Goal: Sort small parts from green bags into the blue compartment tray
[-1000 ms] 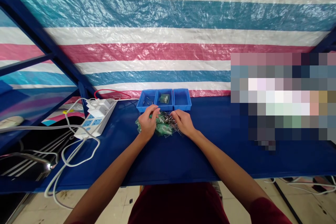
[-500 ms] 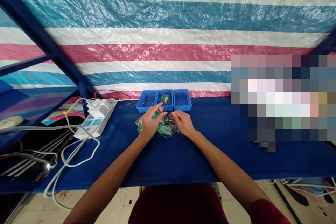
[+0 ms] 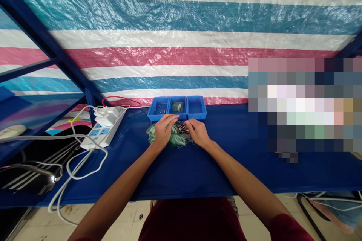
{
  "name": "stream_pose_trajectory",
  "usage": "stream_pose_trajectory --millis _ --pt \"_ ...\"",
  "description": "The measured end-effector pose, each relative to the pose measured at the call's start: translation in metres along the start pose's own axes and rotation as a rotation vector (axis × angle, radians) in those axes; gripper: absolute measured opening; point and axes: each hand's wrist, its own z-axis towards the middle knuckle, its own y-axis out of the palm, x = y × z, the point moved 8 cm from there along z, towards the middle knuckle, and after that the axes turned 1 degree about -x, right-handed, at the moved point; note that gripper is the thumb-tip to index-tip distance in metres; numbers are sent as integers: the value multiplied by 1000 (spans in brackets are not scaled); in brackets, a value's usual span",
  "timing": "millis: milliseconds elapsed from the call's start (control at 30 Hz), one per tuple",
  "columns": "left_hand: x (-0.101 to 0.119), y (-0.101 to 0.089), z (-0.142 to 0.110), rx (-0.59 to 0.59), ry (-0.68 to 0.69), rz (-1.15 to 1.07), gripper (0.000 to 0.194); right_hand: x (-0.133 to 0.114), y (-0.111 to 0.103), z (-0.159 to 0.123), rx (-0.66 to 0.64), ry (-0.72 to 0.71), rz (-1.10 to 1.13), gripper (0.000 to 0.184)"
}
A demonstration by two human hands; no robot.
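Observation:
My left hand [image 3: 164, 131] hovers over the green plastic bags [image 3: 177, 140], fingers drawn together and pointing right, the thumb close beneath them. Whatever its fingertips hold is too small to make out. Beside a heap of small metal pins [image 3: 183, 128], my right hand [image 3: 198, 131] is closed, its thumb and forefinger at the heap's edge; its grip is hidden. Behind the hands stand three joined blue bins: the left bin [image 3: 153, 112] has a few metal pins, the middle bin [image 3: 177, 116] a green bag, and nothing shows in the right bin [image 3: 197, 115].
A white power strip [image 3: 98, 135] with plugged-in adapters stands on the left of the blue table [image 3: 186, 177], its white cables [image 3: 74, 175] looping over the front edge. A striped plastic sheet [image 3: 169, 41] hangs behind. The right side is blurred by large pixels.
My left hand has lowered slightly, and its fingers have come closer together towards the thumb. The right hand stays almost where it was at the metal pins.

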Motion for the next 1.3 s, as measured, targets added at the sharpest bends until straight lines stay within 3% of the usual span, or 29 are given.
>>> stream_pose_trajectory --millis 233,467,567,667,733,767,833,900,1000,1133,1300 --pt "-2 0 0 -2 -27 -34 22 2 1 0 -7 5 0 43" --pt "6 -2 -1 10 29 48 26 2 1 0 -6 9 -1 46" --pt "9 -11 -3 85 59 113 25 2 1 0 -4 11 5 46" --pt "15 -25 -1 189 200 175 17 2 1 0 -12 8 5 46" --pt "9 -38 4 266 245 215 16 2 2 -1 -19 13 -1 46" --pt "0 -44 9 293 202 257 20 2 2 -1 -20 17 -6 46" --pt "-23 -46 22 216 74 376 25 3 3 -1 -21 23 -15 46" --pt "-46 -42 31 58 -50 506 36 2 3 -1 -20 19 -19 46" --pt "-63 -42 32 -21 -136 609 37 1 3 0 -24 6 -21 46" --pt "-57 -29 26 -119 -63 552 29 1 1 1 -18 0 -21 46" --pt "-44 5 14 -443 104 388 26 -1 0 1 -14 -11 -25 45"
